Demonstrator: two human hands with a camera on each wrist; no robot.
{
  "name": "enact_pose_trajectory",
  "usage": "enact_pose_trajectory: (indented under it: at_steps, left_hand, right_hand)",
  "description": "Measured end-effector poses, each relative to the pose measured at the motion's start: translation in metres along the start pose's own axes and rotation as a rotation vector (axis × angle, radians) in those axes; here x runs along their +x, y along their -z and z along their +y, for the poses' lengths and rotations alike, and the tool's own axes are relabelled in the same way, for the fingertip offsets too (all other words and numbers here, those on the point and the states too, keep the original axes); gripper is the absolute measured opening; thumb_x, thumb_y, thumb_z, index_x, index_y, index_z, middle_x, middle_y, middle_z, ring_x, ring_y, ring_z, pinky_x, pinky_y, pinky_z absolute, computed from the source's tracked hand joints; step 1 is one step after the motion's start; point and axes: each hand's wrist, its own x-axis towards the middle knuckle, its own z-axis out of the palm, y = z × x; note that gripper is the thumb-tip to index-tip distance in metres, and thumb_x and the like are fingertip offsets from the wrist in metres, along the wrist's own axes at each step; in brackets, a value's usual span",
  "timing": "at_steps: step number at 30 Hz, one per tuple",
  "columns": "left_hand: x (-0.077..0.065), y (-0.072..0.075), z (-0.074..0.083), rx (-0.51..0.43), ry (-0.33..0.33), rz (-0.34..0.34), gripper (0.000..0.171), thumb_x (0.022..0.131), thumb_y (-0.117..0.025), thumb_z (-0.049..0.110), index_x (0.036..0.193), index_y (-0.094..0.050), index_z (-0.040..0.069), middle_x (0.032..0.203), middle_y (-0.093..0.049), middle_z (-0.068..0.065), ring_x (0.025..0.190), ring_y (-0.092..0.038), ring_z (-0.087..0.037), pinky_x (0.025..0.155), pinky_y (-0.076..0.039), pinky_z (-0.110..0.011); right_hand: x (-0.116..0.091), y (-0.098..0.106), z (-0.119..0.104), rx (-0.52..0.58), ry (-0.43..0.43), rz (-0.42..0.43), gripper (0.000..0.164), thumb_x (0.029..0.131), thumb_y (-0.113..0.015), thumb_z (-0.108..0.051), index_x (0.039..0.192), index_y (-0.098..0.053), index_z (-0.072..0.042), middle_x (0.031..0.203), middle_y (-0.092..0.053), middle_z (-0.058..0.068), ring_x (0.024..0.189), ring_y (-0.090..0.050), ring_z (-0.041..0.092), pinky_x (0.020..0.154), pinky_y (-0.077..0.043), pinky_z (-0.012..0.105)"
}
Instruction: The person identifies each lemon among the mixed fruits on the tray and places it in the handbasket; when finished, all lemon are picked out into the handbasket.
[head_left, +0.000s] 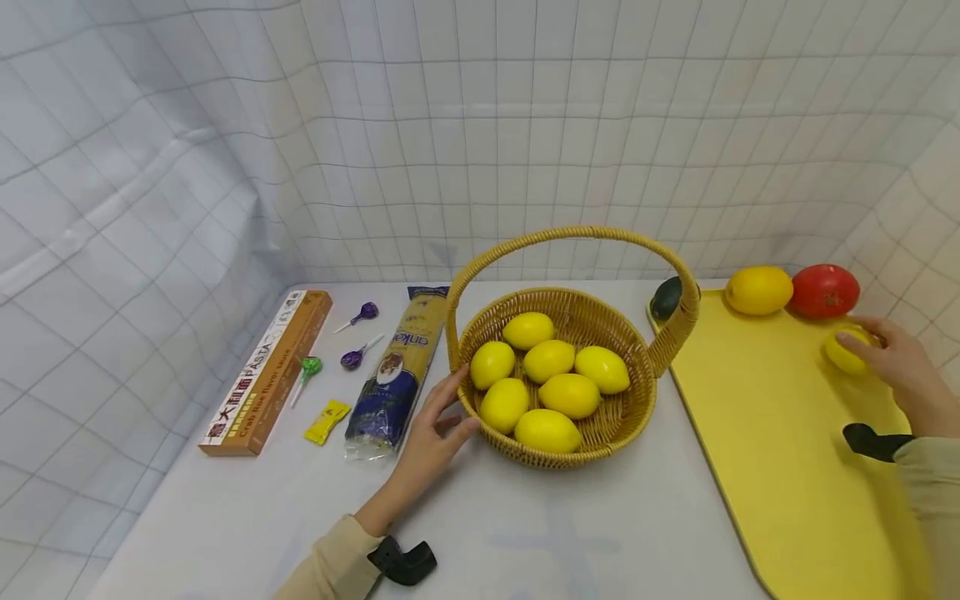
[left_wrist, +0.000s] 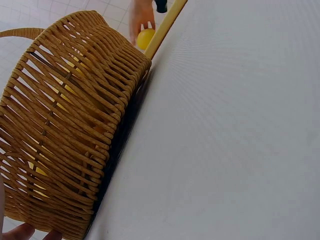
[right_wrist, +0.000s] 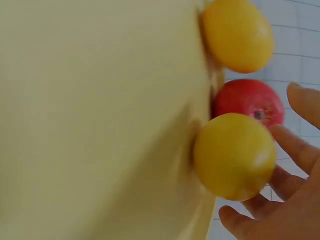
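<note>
My left hand (head_left: 429, 437) rests its straight, spread fingers against the left side of a woven wicker basket (head_left: 651, 392) with a tall arched handle. Several yellow lemons (head_left: 550, 431) lie inside the basket. In the left wrist view, fingertips (left_wrist: 20, 231) touch its wicker wall. At the far right, my right hand (head_left: 903, 367) is around a round yellow fruit (right_wrist: 235, 156) on the yellow tray (head_left: 757, 467). Seen from the right wrist, the fingers are spread behind that fruit, while the thumb (right_wrist: 302, 102) stands away from it.
Along the tray's back edge are a larger yellow fruit (head_left: 759, 290), a red fruit (head_left: 825, 291) and a dark green avocado (head_left: 666, 298). On the left lie a pasta box (head_left: 266, 375), a pasta bag (head_left: 397, 371), purple lollipops (head_left: 352, 358), a green lollipop (head_left: 310, 365) and a yellow candy (head_left: 327, 422).
</note>
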Motion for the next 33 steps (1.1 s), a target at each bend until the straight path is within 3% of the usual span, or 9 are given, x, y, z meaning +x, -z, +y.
enact_pose_trajectory:
  at_steps: [3, 6, 10, 15, 17, 21, 26, 30, 33]
  left_hand:
    - [0.0, 0.0, 0.0, 0.004, 0.002, -0.001, 0.06, 0.091, -0.062, 0.01, 0.144, -0.034, 0.0, 0.144, -0.03, -0.023, 0.122, -0.038, -0.045, 0.089, -0.038, -0.061]
    - [0.0, 0.0, 0.0, 0.009, 0.001, 0.001, 0.06, 0.091, -0.062, 0.011, 0.143, -0.034, -0.001, 0.143, -0.03, -0.024, 0.121, -0.039, -0.045, 0.088, -0.038, -0.061]
    - [0.002, -0.001, 0.0, 0.015, 0.004, 0.001, 0.061, 0.091, -0.062, 0.01, 0.143, -0.034, -0.002, 0.143, -0.03, -0.024, 0.121, -0.04, -0.044, 0.088, -0.039, -0.061]
    - [0.002, -0.001, 0.001, 0.014, 0.009, -0.003, 0.061, 0.091, -0.062, 0.01, 0.143, -0.034, -0.002, 0.144, -0.03, -0.023, 0.122, -0.039, -0.044, 0.089, -0.039, -0.06]
    - [0.002, -0.001, 0.001, 0.015, 0.008, -0.001, 0.06, 0.091, -0.062, 0.01, 0.143, -0.034, -0.002, 0.144, -0.03, -0.023, 0.122, -0.039, -0.044, 0.089, -0.039, -0.06]
    - [0.001, 0.0, 0.001, 0.022, 0.006, 0.005, 0.06, 0.091, -0.062, 0.008, 0.143, -0.034, -0.002, 0.144, -0.03, -0.023, 0.122, -0.04, -0.043, 0.089, -0.039, -0.059]
    - [0.001, 0.0, 0.0, 0.021, 0.005, 0.002, 0.06, 0.091, -0.062, 0.007, 0.143, -0.033, -0.002, 0.144, -0.03, -0.024, 0.122, -0.039, -0.043, 0.089, -0.039, -0.06]
    - [0.001, 0.0, 0.0, 0.015, 0.002, -0.003, 0.061, 0.092, -0.062, 0.013, 0.143, -0.033, -0.002, 0.144, -0.03, -0.023, 0.122, -0.039, -0.043, 0.089, -0.039, -0.06]
    - [0.001, 0.0, 0.001, 0.008, 0.001, -0.007, 0.062, 0.092, -0.062, 0.018, 0.143, -0.033, -0.002, 0.144, -0.03, -0.023, 0.122, -0.039, -0.043, 0.089, -0.038, -0.061]
  right_hand:
    - [0.002, -0.008, 0.003, -0.201, 0.06, -0.041, 0.068, 0.096, -0.051, -0.032, 0.139, -0.022, 0.012, 0.127, -0.026, 0.042, 0.107, -0.03, 0.056, 0.086, -0.035, 0.053]
    - [-0.004, -0.017, -0.004, -0.269, 0.116, -0.046, 0.061, 0.094, -0.054, -0.025, 0.131, -0.026, 0.014, 0.112, -0.033, 0.041, 0.09, -0.034, 0.049, 0.066, -0.033, 0.04]
    - [-0.02, -0.028, -0.021, -0.155, 0.11, -0.185, 0.051, 0.095, -0.055, -0.026, 0.135, -0.034, -0.003, 0.127, -0.028, 0.038, 0.1, -0.035, 0.042, 0.072, -0.038, 0.031]
    - [-0.054, -0.043, -0.06, -0.079, 0.165, -0.384, 0.046, 0.098, -0.051, -0.024, 0.141, -0.034, -0.02, 0.136, -0.028, 0.021, 0.1, -0.042, 0.008, 0.074, -0.044, 0.023]
    - [-0.072, -0.052, -0.084, -0.051, 0.237, -0.446, 0.047, 0.099, -0.05, -0.018, 0.142, -0.032, -0.016, 0.131, -0.035, 0.014, 0.097, -0.045, 0.006, 0.075, -0.042, 0.027]
    - [-0.097, -0.082, -0.133, 0.079, 0.405, -0.579, 0.045, 0.097, -0.051, -0.006, 0.138, -0.033, -0.012, 0.117, -0.044, 0.009, 0.094, -0.047, 0.019, 0.074, -0.039, 0.029]
    - [-0.096, -0.124, -0.17, 0.23, 0.54, -0.756, 0.048, 0.094, -0.053, -0.001, 0.138, -0.038, -0.012, 0.129, -0.042, 0.009, 0.108, -0.044, 0.022, 0.084, -0.04, 0.028]
    - [-0.084, -0.148, -0.179, 0.227, 0.553, -0.85, 0.044, 0.094, -0.055, -0.005, 0.136, -0.047, -0.017, 0.137, -0.043, 0.003, 0.121, -0.038, 0.019, 0.093, -0.035, 0.027]
    - [-0.078, -0.158, -0.18, 0.202, 0.58, -0.893, 0.039, 0.095, -0.054, -0.006, 0.132, -0.052, -0.016, 0.133, -0.048, 0.003, 0.115, -0.043, 0.019, 0.087, -0.038, 0.029]
